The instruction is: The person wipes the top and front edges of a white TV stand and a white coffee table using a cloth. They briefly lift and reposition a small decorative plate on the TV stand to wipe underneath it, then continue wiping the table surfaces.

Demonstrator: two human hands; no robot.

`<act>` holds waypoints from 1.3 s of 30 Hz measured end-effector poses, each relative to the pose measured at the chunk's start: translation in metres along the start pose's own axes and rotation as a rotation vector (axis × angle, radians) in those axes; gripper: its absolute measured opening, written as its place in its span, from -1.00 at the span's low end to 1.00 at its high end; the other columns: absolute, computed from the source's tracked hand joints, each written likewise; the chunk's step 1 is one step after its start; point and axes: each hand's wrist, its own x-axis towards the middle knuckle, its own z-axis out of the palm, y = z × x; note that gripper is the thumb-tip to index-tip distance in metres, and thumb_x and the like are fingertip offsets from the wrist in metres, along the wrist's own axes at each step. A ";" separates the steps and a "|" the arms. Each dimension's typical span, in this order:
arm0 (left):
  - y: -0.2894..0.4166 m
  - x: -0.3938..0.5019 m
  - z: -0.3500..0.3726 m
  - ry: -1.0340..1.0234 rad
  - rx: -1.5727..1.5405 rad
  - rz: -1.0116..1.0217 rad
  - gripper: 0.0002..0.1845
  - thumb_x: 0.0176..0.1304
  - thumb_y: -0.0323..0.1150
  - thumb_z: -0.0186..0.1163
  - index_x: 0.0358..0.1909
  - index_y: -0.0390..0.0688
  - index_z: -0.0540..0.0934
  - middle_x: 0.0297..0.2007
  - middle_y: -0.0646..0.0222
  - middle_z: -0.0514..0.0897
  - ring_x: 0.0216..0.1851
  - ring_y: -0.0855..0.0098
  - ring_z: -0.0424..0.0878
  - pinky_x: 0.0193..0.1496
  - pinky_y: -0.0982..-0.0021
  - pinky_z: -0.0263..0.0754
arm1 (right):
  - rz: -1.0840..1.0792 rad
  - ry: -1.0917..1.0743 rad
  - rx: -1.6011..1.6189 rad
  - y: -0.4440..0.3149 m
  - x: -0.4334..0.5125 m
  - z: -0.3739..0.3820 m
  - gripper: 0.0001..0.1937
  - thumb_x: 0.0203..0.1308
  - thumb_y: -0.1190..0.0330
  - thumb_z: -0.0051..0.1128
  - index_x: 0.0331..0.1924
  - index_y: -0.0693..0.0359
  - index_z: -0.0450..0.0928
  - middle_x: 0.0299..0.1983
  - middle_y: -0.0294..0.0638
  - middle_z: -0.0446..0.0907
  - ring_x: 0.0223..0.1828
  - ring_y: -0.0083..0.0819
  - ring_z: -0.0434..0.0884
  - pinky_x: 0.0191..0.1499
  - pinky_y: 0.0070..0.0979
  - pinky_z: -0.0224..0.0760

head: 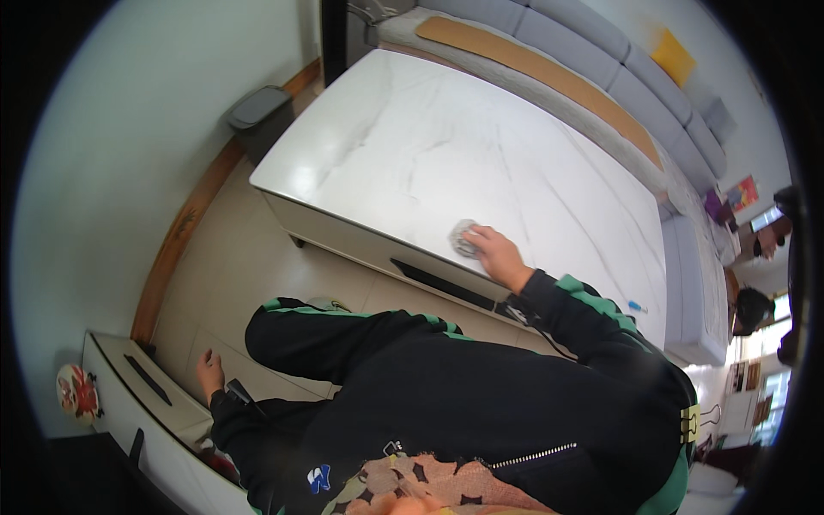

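Observation:
My right hand (502, 254) rests on the white marble-patterned coffee table (444, 148), near its front edge. Its fingers hold a crumpled grey-white wad (463, 239), too blurred to tell whether it is cloth or a scouring pad. Over the floor at the lower left, my left hand (210, 372) hangs with loosely bent fingers and nothing visible in it. A white cabinet (141, 418) with an open drawer is the nearest furniture to that hand. Both wrists carry dark straps or devices.
Behind the table runs a grey sofa (566, 38) with a tan mat (547, 77). A dark lidded bin (261, 116) stands by the table's left end. At the right end lies a small blue object (636, 306). A round decorated ornament (77, 393) sits on the cabinet.

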 end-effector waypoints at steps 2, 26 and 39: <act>0.010 -0.009 -0.005 0.024 -0.018 -0.013 -0.58 0.18 -0.32 0.12 0.07 -0.26 0.47 0.04 0.08 0.52 0.08 0.17 0.47 0.09 0.24 0.36 | -0.154 -0.021 -0.002 -0.017 0.054 0.032 -0.58 -0.03 0.54 0.02 -0.01 0.00 0.51 0.02 -0.09 0.45 -0.07 -0.07 0.50 -0.09 -0.30 0.44; 0.033 -0.031 -0.006 0.011 -0.026 -0.121 -0.60 0.15 -0.36 0.16 0.06 -0.19 0.48 -0.05 0.15 0.54 -0.24 0.28 0.58 -0.17 0.29 0.46 | 0.037 0.117 -0.324 0.116 0.337 0.136 -0.54 -0.04 0.53 -0.11 0.02 -0.02 0.49 0.12 -0.19 0.39 0.09 -0.04 0.35 0.05 0.01 0.25; 0.029 -0.033 0.002 -0.111 0.101 -0.152 -0.61 0.20 -0.36 0.12 0.08 -0.21 0.45 0.02 0.14 0.49 -0.15 0.22 0.56 -0.09 0.23 0.45 | 1.199 -0.696 -0.844 0.405 -0.141 -0.086 -0.58 0.08 0.27 -0.06 0.09 0.09 0.40 0.17 -0.16 0.36 0.27 -0.21 0.24 0.31 -0.17 -0.02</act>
